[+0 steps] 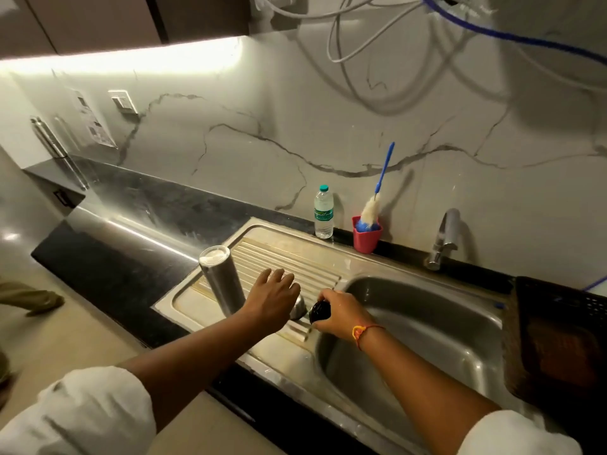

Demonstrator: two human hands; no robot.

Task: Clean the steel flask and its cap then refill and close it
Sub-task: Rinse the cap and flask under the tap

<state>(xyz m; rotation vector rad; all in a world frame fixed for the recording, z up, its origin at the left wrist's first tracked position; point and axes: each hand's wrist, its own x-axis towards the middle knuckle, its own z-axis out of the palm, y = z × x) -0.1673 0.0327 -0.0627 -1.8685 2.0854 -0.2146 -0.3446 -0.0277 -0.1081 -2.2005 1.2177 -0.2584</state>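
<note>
On the ribbed drainboard [295,257] at frame centre, the steel flask [221,284] is stood on end, kept out of the basin [427,323] while its parts are handled. Just right of it, the left hand [274,298] is laid, fingers spread, over a shiny dome [298,307], possibly the cap. A dark round piece [319,311] is gripped by the right hand [341,313] at the basin rim, judged so drips fall in. Black counter [131,274], marble-veined wall [262,126]; water bottle [324,213], brush [369,211] in red cup [366,239] and tap [445,238] are ranged behind.
</note>
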